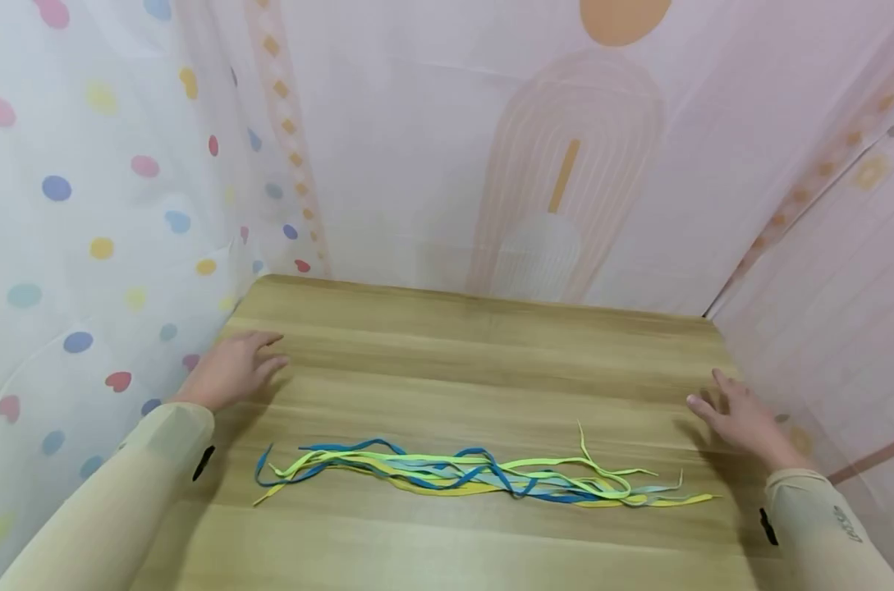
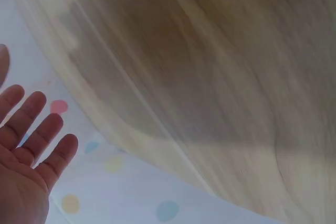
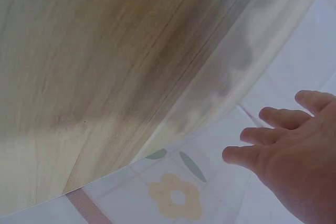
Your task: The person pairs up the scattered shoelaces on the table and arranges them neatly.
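Observation:
A loose bundle of flat shoelaces [image 1: 447, 476] in blue, neon yellow-green, yellow and pale grey-blue stretches across the near half of the wooden table [image 1: 417, 542]. The strands cross each other, and their tips fan out at both ends. My left hand [image 1: 228, 371] hovers over the table's left edge, above and left of the laces; the left wrist view shows its fingers [image 2: 32, 111] spread and holding nothing. Over at the right edge, my right hand [image 1: 745, 420] is apart from the laces, its fingers [image 3: 262, 136] extended and nothing in them.
A white curtain with coloured dots [image 1: 107, 189] hangs along the left side. Behind the table is a pale pink cloth [image 1: 402, 164] with arch patterns, and another patterned cloth [image 1: 845, 328] lines the right. Both hands cast shadows on the wood.

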Motion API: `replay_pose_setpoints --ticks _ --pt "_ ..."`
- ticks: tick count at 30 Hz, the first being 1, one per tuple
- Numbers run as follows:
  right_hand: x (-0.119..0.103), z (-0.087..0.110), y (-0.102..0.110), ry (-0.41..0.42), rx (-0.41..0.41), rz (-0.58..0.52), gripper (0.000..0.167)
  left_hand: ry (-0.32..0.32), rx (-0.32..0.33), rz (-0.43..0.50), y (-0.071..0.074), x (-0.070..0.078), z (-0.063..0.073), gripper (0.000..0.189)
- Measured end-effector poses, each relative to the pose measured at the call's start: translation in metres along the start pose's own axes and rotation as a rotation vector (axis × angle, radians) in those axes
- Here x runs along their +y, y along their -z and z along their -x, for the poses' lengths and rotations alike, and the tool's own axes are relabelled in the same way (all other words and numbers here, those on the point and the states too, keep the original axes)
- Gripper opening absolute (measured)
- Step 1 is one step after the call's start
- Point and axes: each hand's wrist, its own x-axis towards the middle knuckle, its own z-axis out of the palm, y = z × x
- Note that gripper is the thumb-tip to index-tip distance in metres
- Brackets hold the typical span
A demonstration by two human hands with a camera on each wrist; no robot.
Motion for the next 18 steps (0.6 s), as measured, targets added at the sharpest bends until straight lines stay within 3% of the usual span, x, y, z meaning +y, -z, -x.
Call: replay_pose_setpoints --ticks 4,6,9,14,18 --pt "-0.004 0.002 0.005 -0.010 0.004 -0.027 0.089 -0.058 0.025 0.017 0.002 0.010 0.002 0.042" --pt "-0.006 0.004 0.006 -0.026 -0.009 -0.032 0.089 -0.100 0.000 0.033 0.003 0.018 0.005 0.035" --pt "-0.008 0.006 0.008 -0.045 -0.023 -0.026 0.088 -0.146 -0.084 0.068 0.001 0.033 0.011 0.026" --pt "-0.011 0.008 0.008 -0.045 -0.020 0.001 0.086 -0.158 -0.267 0.095 -0.004 0.057 0.023 0.024" --pt "-0.013 0.010 0.007 -0.045 -0.021 0.013 0.086 -0.172 -0.348 0.094 -0.009 0.070 0.028 0.024"
